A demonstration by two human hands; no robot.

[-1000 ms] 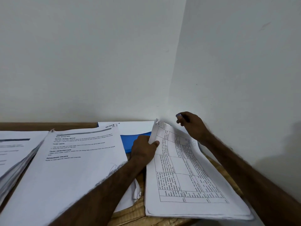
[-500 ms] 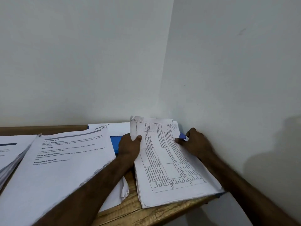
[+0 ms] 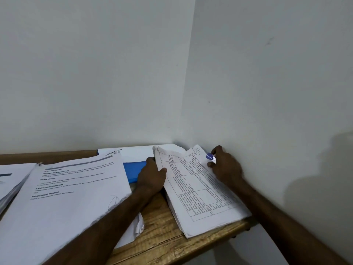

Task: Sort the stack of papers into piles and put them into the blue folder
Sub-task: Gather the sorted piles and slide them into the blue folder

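A pile of papers with printed tables [image 3: 198,190] lies at the table's right end, in the wall corner. My left hand [image 3: 152,176] grips its left edge, thumb on top of the top sheet. My right hand [image 3: 225,167] rests on the pile's far right corner and pinches a small blue pen or cap [image 3: 209,156]. The blue folder [image 3: 133,169] lies behind my left hand, mostly hidden under papers. A large text-printed pile [image 3: 66,197] lies to the left, under my left forearm.
A third stack of papers [image 3: 11,180] sits at the far left edge. A white sheet [image 3: 137,153] lies on the folder against the back wall. The wooden table [image 3: 162,241] ends at right near the white walls [image 3: 267,92].
The raised top sheet of the table-printed pile has been laid down flat. My right hand came down from the wall onto the pile's far corner. The view shifted right.
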